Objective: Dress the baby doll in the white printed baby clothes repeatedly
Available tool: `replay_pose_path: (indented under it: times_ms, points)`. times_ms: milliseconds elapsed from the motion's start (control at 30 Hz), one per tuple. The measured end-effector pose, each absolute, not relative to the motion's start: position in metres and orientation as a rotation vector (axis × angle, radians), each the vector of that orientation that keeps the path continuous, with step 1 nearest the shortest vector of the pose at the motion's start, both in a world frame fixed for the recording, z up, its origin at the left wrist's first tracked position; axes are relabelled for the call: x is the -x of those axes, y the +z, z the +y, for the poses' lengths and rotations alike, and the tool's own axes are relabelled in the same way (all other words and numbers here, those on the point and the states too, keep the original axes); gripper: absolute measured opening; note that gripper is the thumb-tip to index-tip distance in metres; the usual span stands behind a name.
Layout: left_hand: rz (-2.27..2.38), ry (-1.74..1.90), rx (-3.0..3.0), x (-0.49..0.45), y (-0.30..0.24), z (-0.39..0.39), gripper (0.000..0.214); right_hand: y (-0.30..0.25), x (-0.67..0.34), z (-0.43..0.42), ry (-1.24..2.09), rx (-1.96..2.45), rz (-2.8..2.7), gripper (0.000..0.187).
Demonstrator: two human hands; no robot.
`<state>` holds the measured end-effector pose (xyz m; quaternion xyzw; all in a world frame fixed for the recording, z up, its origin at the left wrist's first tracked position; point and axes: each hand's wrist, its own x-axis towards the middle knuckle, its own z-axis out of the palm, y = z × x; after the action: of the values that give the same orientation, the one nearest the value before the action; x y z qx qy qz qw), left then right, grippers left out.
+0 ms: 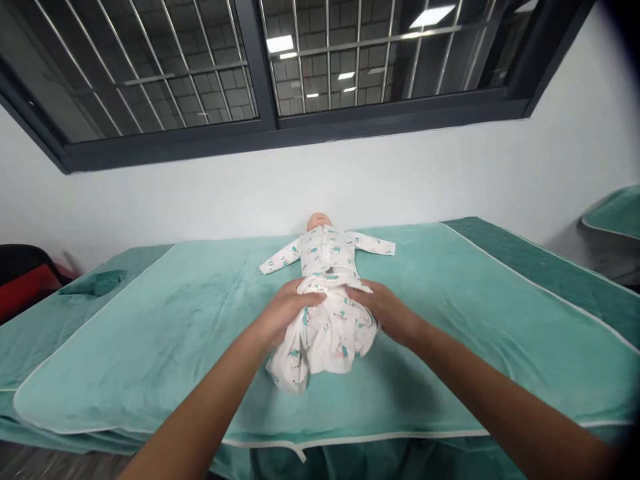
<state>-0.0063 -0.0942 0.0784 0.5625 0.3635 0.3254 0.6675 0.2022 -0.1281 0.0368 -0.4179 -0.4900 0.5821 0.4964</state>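
Hands first: your left hand [289, 308] and your right hand [383, 310] are both clamped on the white fabric baby pants with a small green-and-pink print [330, 327], one at each side near the waistband. Your thumbs lie on top, pointing in toward each other with a gap between them, and the rest of your fingers are mostly hidden by the cloth. Pants are bunched up top, with the legs hanging loose toward you. Can't tell from this angle if they're around the doll's legs or just in front of them.

Just past the waistband is the baby doll with a smooth pinkish head [319, 220], on its back, head toward the wall. It's in a matching white printed long-sleeved top [325, 250], sleeves spread out to both sides. Doll's lying on the light teal plush mat with pale piping [190, 333], which sits over a darker teal quilted cover [565, 273]. Off to your left there's a black and red object [27, 287], partly cut off. Behind everything: plain white wall [375, 170], then the dark grey window frame [269, 67] with metal bars beyond the glass.
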Motion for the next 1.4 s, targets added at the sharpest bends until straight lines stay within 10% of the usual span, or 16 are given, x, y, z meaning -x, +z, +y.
replay_pose_path:
  times_ms: [367, 800, 1400]
  points:
    - [1.268, 0.296, -2.276, -0.046, 0.031, -0.1, 0.02, -0.048, -0.197, -0.153, 0.886, 1.56, -1.264, 0.04]
    - [0.734, 0.432, -1.233, -0.032, 0.057, -0.069, 0.049, -0.035, -0.203, -0.109, 0.844, 1.18, -1.022, 0.026]
    - [1.053, 1.047, -1.669, -0.054, 0.034, 0.022, 0.023, -0.033, -0.234, 0.0, 0.545, 1.261, -1.144, 0.018]
